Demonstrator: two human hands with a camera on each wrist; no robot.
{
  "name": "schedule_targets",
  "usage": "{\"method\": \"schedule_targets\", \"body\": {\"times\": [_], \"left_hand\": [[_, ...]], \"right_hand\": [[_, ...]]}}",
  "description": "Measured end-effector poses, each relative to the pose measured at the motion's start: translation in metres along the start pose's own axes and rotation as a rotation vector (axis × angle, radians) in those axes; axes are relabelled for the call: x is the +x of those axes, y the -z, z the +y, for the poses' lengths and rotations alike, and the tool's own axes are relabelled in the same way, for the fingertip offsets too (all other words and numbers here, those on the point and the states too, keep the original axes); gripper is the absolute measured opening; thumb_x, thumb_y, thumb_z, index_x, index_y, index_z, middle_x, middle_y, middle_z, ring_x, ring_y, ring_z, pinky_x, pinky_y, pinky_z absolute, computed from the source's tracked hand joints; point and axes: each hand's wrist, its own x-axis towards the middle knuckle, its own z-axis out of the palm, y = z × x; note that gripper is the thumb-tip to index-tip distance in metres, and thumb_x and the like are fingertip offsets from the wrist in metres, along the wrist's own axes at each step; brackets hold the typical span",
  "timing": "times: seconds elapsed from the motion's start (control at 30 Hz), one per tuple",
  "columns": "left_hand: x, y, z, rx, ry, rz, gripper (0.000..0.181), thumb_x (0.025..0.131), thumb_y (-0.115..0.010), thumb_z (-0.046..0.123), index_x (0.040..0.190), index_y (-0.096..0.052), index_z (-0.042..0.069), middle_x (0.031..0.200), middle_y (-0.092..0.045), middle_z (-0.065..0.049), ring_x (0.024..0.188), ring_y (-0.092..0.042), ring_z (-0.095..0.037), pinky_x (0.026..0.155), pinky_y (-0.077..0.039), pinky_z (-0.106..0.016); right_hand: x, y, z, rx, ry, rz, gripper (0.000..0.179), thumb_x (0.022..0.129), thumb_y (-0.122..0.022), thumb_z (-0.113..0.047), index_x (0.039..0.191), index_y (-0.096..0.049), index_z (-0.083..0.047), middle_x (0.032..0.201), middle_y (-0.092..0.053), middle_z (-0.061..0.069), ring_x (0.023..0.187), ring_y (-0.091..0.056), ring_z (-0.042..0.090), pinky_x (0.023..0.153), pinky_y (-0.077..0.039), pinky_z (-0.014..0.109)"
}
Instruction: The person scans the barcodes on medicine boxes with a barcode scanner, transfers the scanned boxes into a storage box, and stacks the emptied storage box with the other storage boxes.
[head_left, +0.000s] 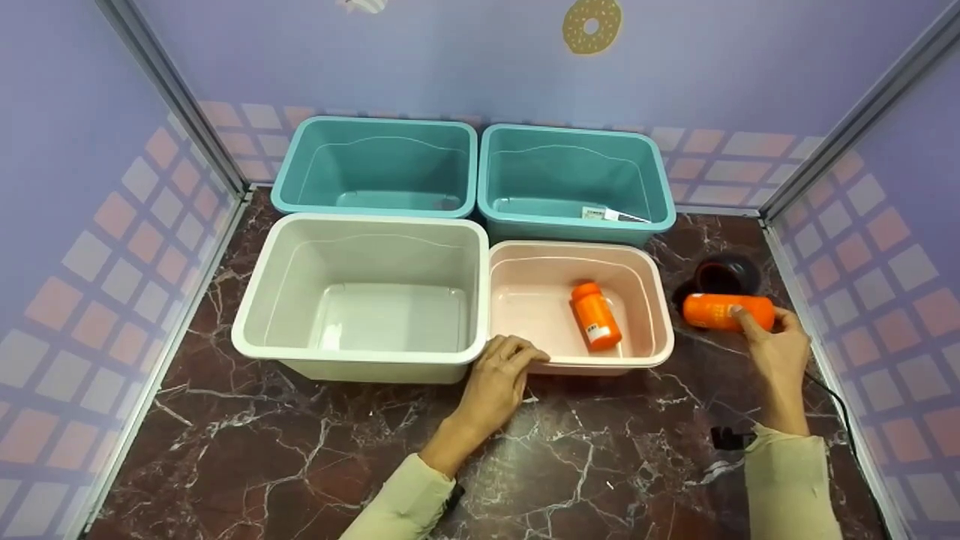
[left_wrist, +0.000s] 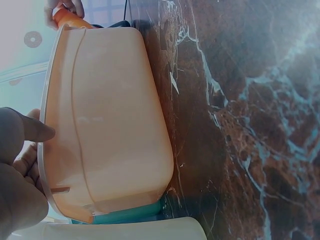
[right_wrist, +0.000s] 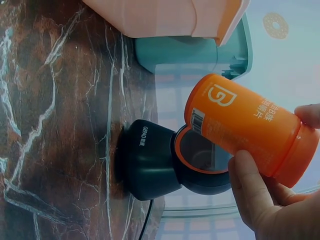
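Note:
My right hand (head_left: 781, 356) holds an orange pill bottle (head_left: 712, 311) on its side, pinched near the cap end between thumb and fingers. In the right wrist view, the bottle's barcode label (right_wrist: 197, 121) is turned toward a black desktop scanner (right_wrist: 152, 162) with a round, orange-rimmed window. The bottle overlaps that window's edge there. At the front rim of the pink bin (head_left: 525, 319), my left hand (head_left: 495, 382) grips with the thumb outside and the fingers over the edge. A second orange bottle (head_left: 598, 319) lies inside this bin.
A larger white bin (head_left: 360, 354) stands left of the pink one. Behind them are two teal bins (head_left: 375, 212), the right one containing a white-labelled item (head_left: 607, 214). Purple walls enclose the marbled table (head_left: 300, 450). A black cable (head_left: 844, 409) runs along the right side.

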Motion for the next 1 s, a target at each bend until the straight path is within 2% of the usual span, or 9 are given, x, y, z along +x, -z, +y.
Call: {"method": "schedule_targets", "body": {"times": [0.17,0.4,0.5,0.63,0.7,1.0], "left_hand": [[0.000,0.001,0.001,-0.002,0.008,-0.011,0.041,0.079,-0.065,-0.007,0.108,-0.071,0.023,0.105,-0.065,0.005,0.103,-0.058,-0.015,0.102,-0.047,-0.032],[-0.001,0.000,0.000,0.003,0.011,-0.008,0.042,0.079,-0.066,-0.007,0.107,-0.071,0.023,0.105,-0.065,0.006,0.105,-0.059,-0.015,0.104,-0.046,-0.033],[0.000,0.000,0.000,0.004,0.004,0.000,0.042,0.079,-0.065,-0.007,0.107,-0.071,0.023,0.105,-0.065,0.006,0.104,-0.058,-0.015,0.103,-0.046,-0.032],[0.000,-0.002,-0.001,0.006,-0.007,0.009,0.041,0.080,-0.065,-0.007,0.107,-0.071,0.023,0.104,-0.064,0.006,0.103,-0.058,-0.014,0.101,-0.047,-0.031],[0.000,-0.002,-0.001,0.008,-0.013,0.014,0.040,0.080,-0.066,-0.006,0.107,-0.071,0.023,0.104,-0.064,0.006,0.102,-0.058,-0.014,0.101,-0.046,-0.030],[-0.001,-0.003,-0.002,0.000,-0.009,0.025,0.040,0.080,-0.066,-0.007,0.106,-0.072,0.023,0.102,-0.065,0.006,0.101,-0.058,-0.014,0.101,-0.046,-0.031]], "right_hand": [[-0.004,-0.002,0.002,-0.012,0.039,0.017,0.065,0.086,-0.070,-0.047,0.130,-0.057,-0.001,0.122,-0.062,0.019,0.107,-0.053,0.025,0.094,-0.038,0.035],[-0.005,-0.004,0.007,0.004,0.021,-0.002,0.066,0.087,-0.067,-0.046,0.134,-0.055,0.000,0.129,-0.058,0.022,0.116,-0.051,0.031,0.104,-0.036,0.045],[-0.005,-0.006,0.008,0.005,0.019,0.001,0.065,0.087,-0.069,-0.046,0.132,-0.058,-0.001,0.124,-0.061,0.020,0.109,-0.053,0.027,0.100,-0.038,0.040],[-0.006,-0.009,0.010,0.012,0.036,0.013,0.060,0.086,-0.071,-0.043,0.129,-0.060,-0.002,0.117,-0.063,0.015,0.092,-0.052,0.009,0.085,-0.039,0.025],[-0.006,-0.011,0.010,0.019,0.044,0.011,0.059,0.086,-0.072,-0.042,0.129,-0.061,-0.003,0.116,-0.063,0.014,0.088,-0.049,0.004,0.082,-0.038,0.021],[-0.009,-0.020,0.010,0.023,0.037,-0.038,0.061,0.087,-0.071,-0.045,0.131,-0.060,-0.004,0.122,-0.064,0.020,0.088,-0.053,0.005,0.080,-0.040,0.019]]}}
